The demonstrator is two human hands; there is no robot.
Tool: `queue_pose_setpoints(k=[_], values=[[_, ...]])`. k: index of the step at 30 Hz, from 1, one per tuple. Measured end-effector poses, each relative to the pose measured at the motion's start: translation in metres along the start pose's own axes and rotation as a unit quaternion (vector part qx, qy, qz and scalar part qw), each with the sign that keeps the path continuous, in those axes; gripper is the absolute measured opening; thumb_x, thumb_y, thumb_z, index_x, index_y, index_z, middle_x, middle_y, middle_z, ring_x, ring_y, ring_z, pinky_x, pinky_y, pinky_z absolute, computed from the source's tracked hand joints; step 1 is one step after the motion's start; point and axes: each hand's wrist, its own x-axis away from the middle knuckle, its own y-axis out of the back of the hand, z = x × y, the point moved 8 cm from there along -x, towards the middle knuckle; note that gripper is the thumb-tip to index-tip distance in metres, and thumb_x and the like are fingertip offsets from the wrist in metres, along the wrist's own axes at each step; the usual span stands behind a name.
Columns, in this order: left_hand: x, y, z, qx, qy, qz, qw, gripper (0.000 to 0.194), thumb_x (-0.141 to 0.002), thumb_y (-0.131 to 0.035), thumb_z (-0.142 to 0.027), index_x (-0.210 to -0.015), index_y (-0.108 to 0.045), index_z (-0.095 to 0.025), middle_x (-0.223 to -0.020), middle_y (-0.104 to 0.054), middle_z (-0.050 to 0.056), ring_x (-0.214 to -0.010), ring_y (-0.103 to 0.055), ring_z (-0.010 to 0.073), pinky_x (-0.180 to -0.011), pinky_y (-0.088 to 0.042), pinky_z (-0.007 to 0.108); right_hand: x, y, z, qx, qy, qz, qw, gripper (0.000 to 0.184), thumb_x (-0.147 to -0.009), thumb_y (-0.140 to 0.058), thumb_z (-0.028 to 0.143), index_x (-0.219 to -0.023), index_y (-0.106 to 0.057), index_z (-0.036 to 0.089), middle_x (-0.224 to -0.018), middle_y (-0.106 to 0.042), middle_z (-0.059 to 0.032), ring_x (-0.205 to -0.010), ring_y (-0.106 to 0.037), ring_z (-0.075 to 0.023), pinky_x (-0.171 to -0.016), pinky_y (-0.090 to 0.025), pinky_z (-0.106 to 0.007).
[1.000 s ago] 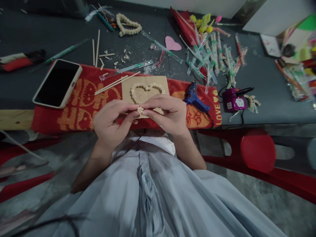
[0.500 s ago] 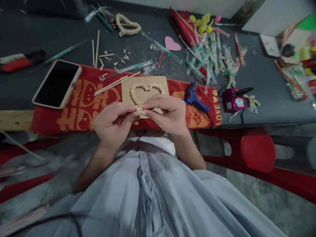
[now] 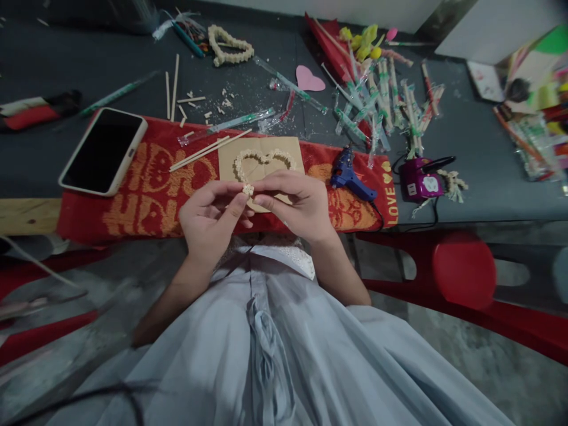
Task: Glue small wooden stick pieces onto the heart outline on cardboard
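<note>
Between the fingertips of both hands is a small cream cluster of short stick pieces (image 3: 248,190). My left hand (image 3: 212,216) pinches it from the left with thumb and forefinger. From the right, my right hand (image 3: 297,204) pinches the same cluster. Just beyond my fingers, a heart outline of stick pieces (image 3: 242,163) rests on a tan cardboard square (image 3: 227,155); my right hand hides its lower part. The cardboard lies on a red and orange patterned towel (image 3: 195,168).
A blue glue gun (image 3: 350,177) lies right of the cardboard, beside a purple box (image 3: 421,179). On the left is a phone (image 3: 104,151). Loose sticks (image 3: 206,152), wrapped sticks (image 3: 386,94), a pink paper heart (image 3: 309,79) and another stick heart (image 3: 231,57) lie farther back. A red stool (image 3: 464,269) stands right.
The cluster has been turned slightly and shifted a little left. My left hand has moved a little to the right, and its fingers have changed their hold.
</note>
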Motion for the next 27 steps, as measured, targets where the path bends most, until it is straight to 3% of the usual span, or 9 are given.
queue_pose_setpoints(k=[5, 13, 20, 27], values=[[-0.006, -0.004, 0.016, 0.029, 0.079, -0.007, 0.996, 0.032, -0.068, -0.083, -0.046, -0.082, -0.068, -0.021, -0.063, -0.067, -0.004, -0.046, -0.063, 0.0111, -0.037, -0.050, 0.019, 0.002, -0.001, -0.003, 0.061, 0.000, -0.015, 0.998, 0.020, -0.091, -0.068, 0.037, -0.095, -0.076, 0.019, -0.087, -0.076, -0.0031, -0.077, -0.067, -0.0114, -0.072, -0.054, -0.024], [-0.009, -0.006, 0.023, 0.019, 0.096, 0.009, 0.995, 0.034, -0.066, -0.083, -0.048, -0.080, -0.068, -0.020, -0.058, -0.066, -0.002, -0.045, -0.063, 0.0134, -0.037, -0.049, 0.022, 0.004, -0.005, 0.002, 0.181, 0.017, -0.005, 0.983, 0.017, -0.095, -0.056, 0.022, -0.098, -0.073, 0.020, -0.091, -0.071, -0.0060, -0.085, -0.064, -0.0160, -0.079, -0.053, -0.032], [-0.009, -0.013, 0.029, 0.093, 0.178, 0.066, 0.977, 0.037, -0.064, -0.084, -0.050, -0.073, -0.065, -0.020, -0.060, -0.067, 0.001, -0.055, -0.068, 0.0182, -0.035, -0.047, 0.023, 0.002, -0.002, 0.006, 0.158, 0.028, 0.015, 0.987, 0.018, -0.093, -0.064, 0.032, -0.105, -0.072, 0.021, -0.092, -0.069, -0.0055, -0.083, -0.064, -0.0154, -0.076, -0.055, -0.030], [-0.007, -0.015, 0.024, 0.108, 0.188, 0.061, 0.974, 0.039, -0.056, -0.089, -0.048, -0.065, -0.066, -0.019, -0.060, -0.069, 0.001, -0.047, -0.063, 0.0147, -0.033, -0.049, 0.022, 0.000, -0.003, 0.003, 0.173, 0.014, 0.024, 0.985, 0.016, -0.094, -0.062, 0.028, -0.097, -0.076, 0.021, -0.089, -0.071, -0.0046, -0.082, -0.064, -0.0154, -0.074, -0.053, -0.029]])
